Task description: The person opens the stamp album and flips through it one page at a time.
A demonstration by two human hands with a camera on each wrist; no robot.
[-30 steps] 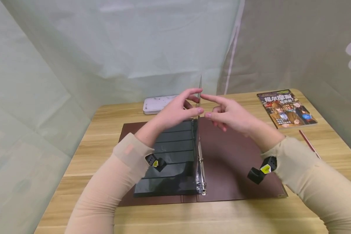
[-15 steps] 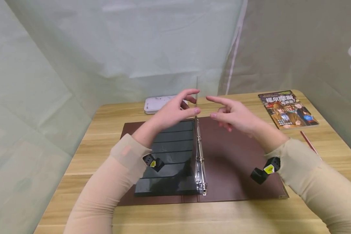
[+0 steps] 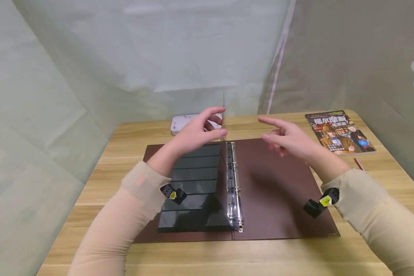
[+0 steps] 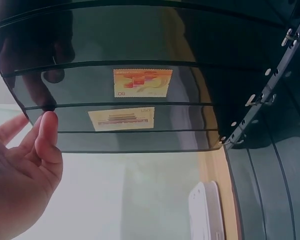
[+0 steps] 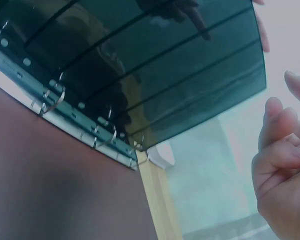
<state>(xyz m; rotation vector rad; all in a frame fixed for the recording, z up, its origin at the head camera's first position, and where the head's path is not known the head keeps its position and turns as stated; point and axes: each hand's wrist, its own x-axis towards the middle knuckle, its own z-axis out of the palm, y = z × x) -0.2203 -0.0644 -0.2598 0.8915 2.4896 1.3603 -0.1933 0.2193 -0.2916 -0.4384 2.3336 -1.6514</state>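
Observation:
A ring-bound stamp album lies open, its brown cover (image 3: 276, 199) flat and metal rings (image 3: 236, 188) down the middle. My left hand (image 3: 194, 132) holds one black stamp page (image 3: 222, 180) upright by its outer edge, thumb and fingers at that edge. Two stamps show in the page's strips in the left wrist view, an orange stamp (image 4: 142, 83) and a pale stamp with a building (image 4: 122, 119). More black pages (image 3: 196, 172) lie on the left cover. My right hand (image 3: 289, 138) hovers over the right cover, index finger extended, other fingers bent, touching nothing.
At the back right of the wooden table (image 3: 107, 180) lies a comic-style book (image 3: 341, 134). A red pencil-like stick (image 3: 359, 165) is partly behind the right forearm. Behind the left hand sits a white tin-like case (image 3: 179, 123). Fabric walls stand close around the table.
The upright page has swung leftward with my left hand, uncovering more of the rings. My right hand has come away from the page's edge and moved right.

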